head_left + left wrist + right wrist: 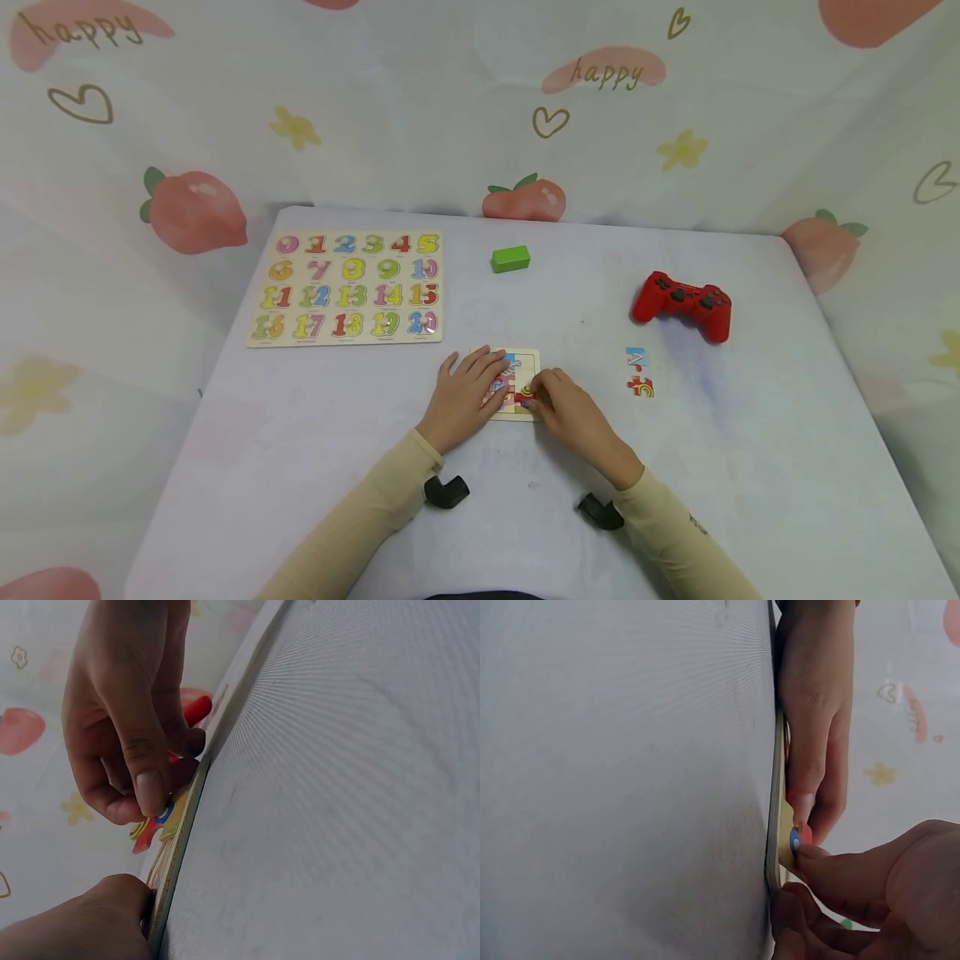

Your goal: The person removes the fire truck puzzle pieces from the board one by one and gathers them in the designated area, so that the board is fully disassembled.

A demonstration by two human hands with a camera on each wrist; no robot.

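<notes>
A: What did we get from the head view?

B: The small puzzle board [532, 358] lay on the table [510, 467], under and between the hands. We saw the left hand [464, 400] across its left side, fingers extended and gripping nothing. The right hand [574, 418] had thumb and fingertips together at its right side. Only there did we see the blue loose piece [636, 357] and the red loose piece [641, 386], well apart to the right, plus the controller [684, 307], green block [511, 259] and number board [296, 258] farther back.

A: Which step did we take it for?

B: Fitting a piece, we judged — one hand steadying, the other placing.

A: And the left wrist view?

B: It gave us what the head view left unclear: a puzzle piece [148, 840], showing red and some blue, pinched by the right hand and seemingly raised off the board.

A: The right wrist view?

B: There we saw the right thumb pressed to the piece, with the left thumb close by; whether that one touched, we couldn't tell.

A: So what did the next move call for?

B: Lining up the edges, we thought, then pressing it flat — though fingers hid the gap from us.
</notes>
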